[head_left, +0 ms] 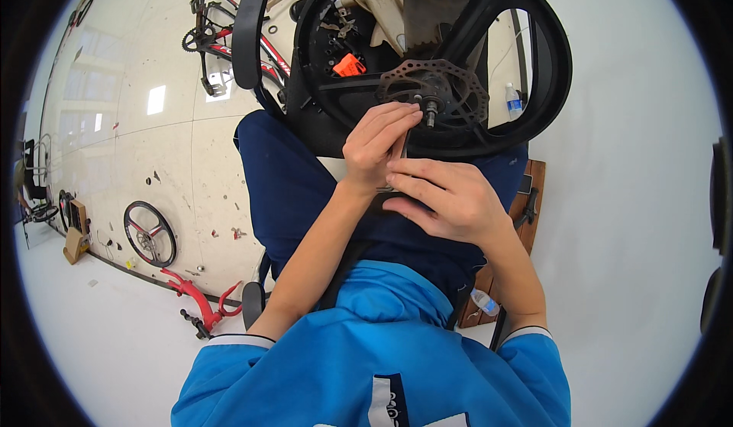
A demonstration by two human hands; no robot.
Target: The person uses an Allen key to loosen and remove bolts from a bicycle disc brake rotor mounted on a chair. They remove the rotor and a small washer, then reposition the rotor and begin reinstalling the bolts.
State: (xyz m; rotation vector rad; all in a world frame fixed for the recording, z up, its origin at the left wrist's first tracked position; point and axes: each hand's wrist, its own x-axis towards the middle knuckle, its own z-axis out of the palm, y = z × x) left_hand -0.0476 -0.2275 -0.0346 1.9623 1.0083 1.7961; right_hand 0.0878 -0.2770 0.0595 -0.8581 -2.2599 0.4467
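My left hand (376,143) is closed, fingers pressed together, along a thin flat object with a metallic edge (404,151); most of it is hidden by my hands, so its kind cannot be made out. From the right, my right hand (449,196) pinches the same object near its lower end. Just beyond my fingertips lies a black spoked bicycle wheel (554,64), flat across a black chair seat. At its hub are a perforated brake disc (475,95) and a threaded axle (431,114) pointing toward me.
Through the wheel show an orange object (350,65) and small dark parts. A bicycle frame (269,54), another wheel (150,234) and a red fork-like part (197,297) lie on the left floor. Right are bottles (513,100) and a wooden bench (534,190).
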